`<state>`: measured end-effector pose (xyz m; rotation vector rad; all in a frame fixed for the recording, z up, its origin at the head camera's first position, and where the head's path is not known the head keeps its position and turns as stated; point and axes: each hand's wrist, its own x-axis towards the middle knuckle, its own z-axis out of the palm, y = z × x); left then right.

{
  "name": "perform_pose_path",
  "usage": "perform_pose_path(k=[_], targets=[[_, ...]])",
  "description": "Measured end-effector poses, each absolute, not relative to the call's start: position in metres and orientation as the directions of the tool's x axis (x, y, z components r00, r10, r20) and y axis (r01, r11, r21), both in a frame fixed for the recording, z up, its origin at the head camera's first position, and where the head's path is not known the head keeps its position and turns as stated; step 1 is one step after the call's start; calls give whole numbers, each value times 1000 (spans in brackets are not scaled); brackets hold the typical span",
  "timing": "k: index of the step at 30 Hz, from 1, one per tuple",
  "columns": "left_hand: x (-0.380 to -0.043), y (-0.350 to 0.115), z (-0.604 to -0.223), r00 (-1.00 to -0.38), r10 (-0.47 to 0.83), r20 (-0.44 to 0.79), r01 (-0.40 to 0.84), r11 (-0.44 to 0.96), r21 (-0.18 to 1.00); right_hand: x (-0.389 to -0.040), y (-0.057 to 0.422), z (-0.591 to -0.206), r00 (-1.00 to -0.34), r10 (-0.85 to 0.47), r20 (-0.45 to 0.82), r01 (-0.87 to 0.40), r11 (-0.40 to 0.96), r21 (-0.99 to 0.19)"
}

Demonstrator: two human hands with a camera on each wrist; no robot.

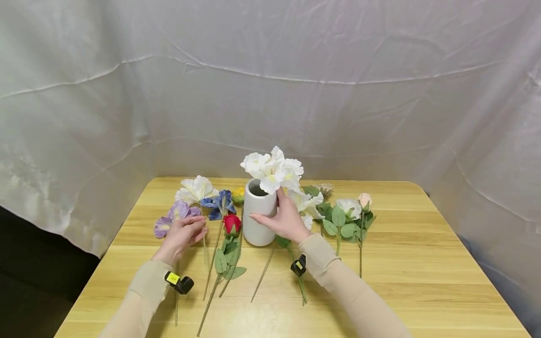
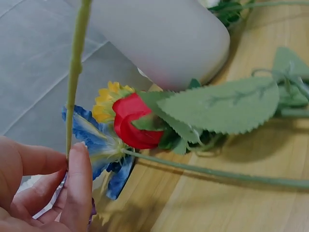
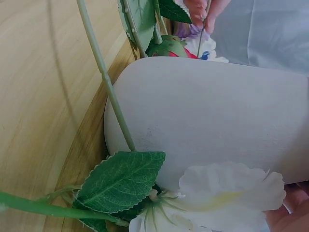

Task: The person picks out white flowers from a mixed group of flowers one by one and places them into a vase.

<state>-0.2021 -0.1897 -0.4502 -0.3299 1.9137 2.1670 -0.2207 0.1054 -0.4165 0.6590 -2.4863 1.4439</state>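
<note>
My left hand (image 1: 181, 237) pinches a thin green flower stem (image 2: 73, 82) between thumb and fingertips, left of the vase. Right beside it are a purple iris (image 1: 177, 217) and a white iris (image 1: 196, 190). My right hand (image 1: 289, 219) holds the upright white vase (image 1: 258, 225) at its right side, thumb across the front and fingers up near the rim. White iris blooms (image 1: 272, 170) stand over the right part of the vase mouth. Close by that hand in the right wrist view lies another white iris (image 3: 231, 193).
Between left hand and vase lie a blue iris (image 1: 220, 204), a red rose (image 1: 232, 224) and a yellow flower (image 1: 238, 194). To the right are a white rose (image 1: 349, 208) and a pale pink rose (image 1: 365, 200). Grey cloth (image 1: 296, 117) hangs behind the wooden table (image 1: 405, 295).
</note>
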Motion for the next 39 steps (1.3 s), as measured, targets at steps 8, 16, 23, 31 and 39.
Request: perform_pose_path(k=[8,16,23,31,39], targets=[[-202,-194,-446,-932,80,-353,-361,-291,886,-223,107,-417,-889,-311,337,-444,397,-803],[-203,-194,-444,-931,82,-355,-362,-321,875,-226,109,-417,-877,-353,326,-444,339,-829],[-204,-193,-439,-943,97,-317,-331,-346,878,-227,109,-417,-873,-352,338,-455,333,-826],[-204,-189,-423,-964,87,-253,-267,-278,923,-225,109,-417,-875,-352,332,-448,333,-829],[-206,-174,-400,-993,11,-115,-115,-35,993,-226,109,-418,-881,-343,326,-439,337,-833]])
